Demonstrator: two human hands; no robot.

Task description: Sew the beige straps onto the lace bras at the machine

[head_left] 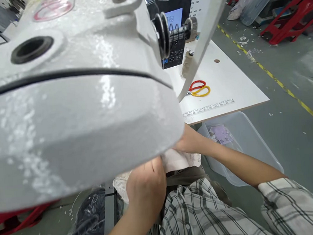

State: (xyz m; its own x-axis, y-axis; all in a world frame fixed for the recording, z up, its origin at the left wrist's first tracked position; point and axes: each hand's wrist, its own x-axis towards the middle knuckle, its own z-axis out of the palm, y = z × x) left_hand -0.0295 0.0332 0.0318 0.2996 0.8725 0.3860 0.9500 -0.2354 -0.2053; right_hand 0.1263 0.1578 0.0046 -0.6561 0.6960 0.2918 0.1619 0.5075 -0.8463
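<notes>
The white sewing machine head (86,127) fills the left and middle of the head view and covers part of both hands. Below its lower edge, my left hand (147,180) is closed on a pale piece of fabric (175,161) with lace along it. The lace also shows left of that hand. My right hand (188,140) grips the same fabric farther to the right, close to the table's front edge, its fingertips hidden. The cloth hangs above my lap. The needle area is out of sight behind the machine head.
Scissors (200,88) with red and yellow handles lie on the white table (235,74), behind a printed ruler strip (210,107). A thread spool (187,63) stands near the control panel (177,24). Under the table's right side is a clear plastic bin (252,149).
</notes>
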